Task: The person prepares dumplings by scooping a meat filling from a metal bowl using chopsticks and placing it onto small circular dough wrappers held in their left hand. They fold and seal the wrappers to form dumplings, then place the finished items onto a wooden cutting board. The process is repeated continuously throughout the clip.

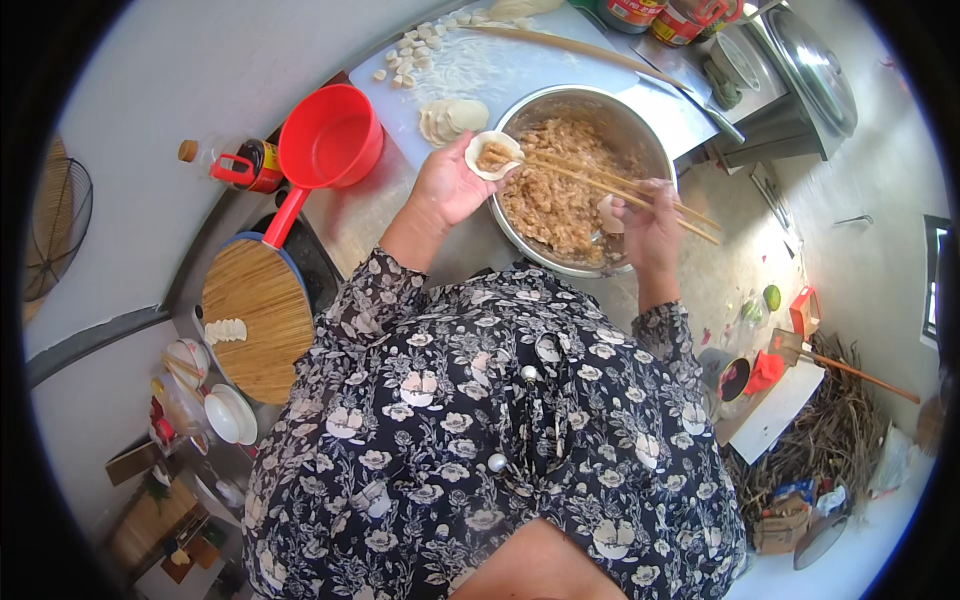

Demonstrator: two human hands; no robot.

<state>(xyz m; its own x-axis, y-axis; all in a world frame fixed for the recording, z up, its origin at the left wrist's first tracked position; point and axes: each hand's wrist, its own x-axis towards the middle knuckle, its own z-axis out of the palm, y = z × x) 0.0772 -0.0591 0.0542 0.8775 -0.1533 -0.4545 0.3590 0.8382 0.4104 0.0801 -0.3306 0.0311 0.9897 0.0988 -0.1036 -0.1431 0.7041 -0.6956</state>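
My left hand (454,184) holds an open round dumpling wrapper (514,150) at the left rim of a stainless steel basin (536,262). A small mound of minced filling (493,157) lies in the wrapper. In my right hand (656,225), over the basin's right side, is a pair of wooden chopsticks (581,171), their tips at the filled wrapper. A pale piece (611,214), perhaps another wrapper, shows by the right fingers; I cannot tell how it is held. Minced filling (551,214) fills much of the basin. A stack of wrappers (454,120) lies beyond my left hand.
A floured white board (517,71) bears dough pieces (412,56) and a long rolling pin (581,49). A knife (724,124) lies at its right. Leftward are a red plastic dipper (330,139) and a round slatted board (259,292) with a row of dumplings (225,331).
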